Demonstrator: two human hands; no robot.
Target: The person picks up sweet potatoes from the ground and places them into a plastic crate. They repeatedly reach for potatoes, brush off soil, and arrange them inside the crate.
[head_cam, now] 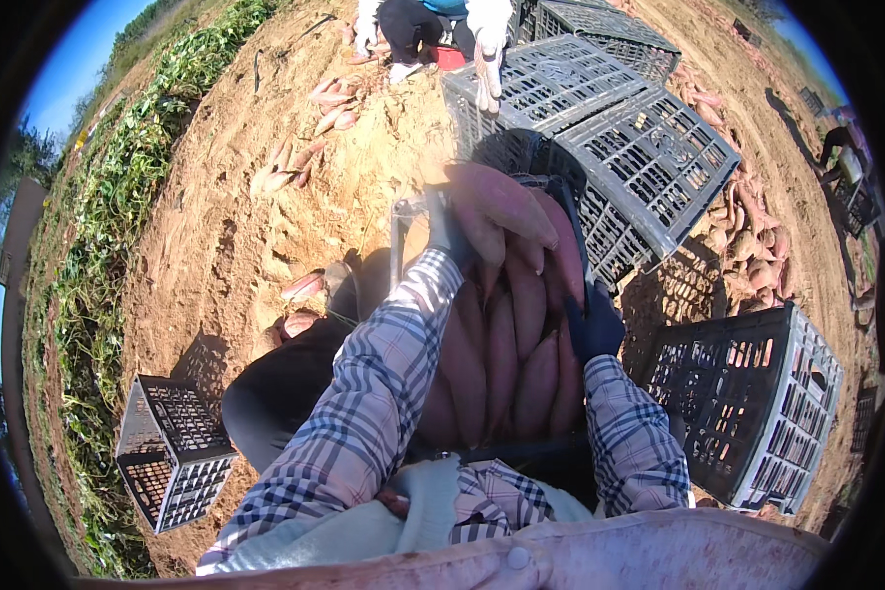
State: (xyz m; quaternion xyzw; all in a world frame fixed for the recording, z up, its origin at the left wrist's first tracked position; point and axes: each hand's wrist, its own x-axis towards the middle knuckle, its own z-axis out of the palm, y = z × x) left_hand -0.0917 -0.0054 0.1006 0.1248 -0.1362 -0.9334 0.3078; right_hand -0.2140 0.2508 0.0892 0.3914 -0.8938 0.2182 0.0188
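Observation:
In front of me is a crate [531, 451] packed with long reddish-purple sweet potatoes [501, 354]. My left hand [448, 232], in a dark glove, is at the far left of the load. It grips a sweet potato [505, 199] on top of the pile, though its fingers are mostly hidden behind the roots. At the crate's right side, my right hand [596, 322], also in a dark glove, presses its fingers against the outermost sweet potatoes. Whether it grips a root or the rim cannot be seen.
Stacked plastic crates [638, 169] rise ahead on the right. Other crates stand at right [737, 405] and left [177, 450]. Sweet potatoes [756, 251] lie in piles on the soil [192, 258]. Another person in white gloves [489, 74] crouches ahead. Green vines [118, 214] border the left.

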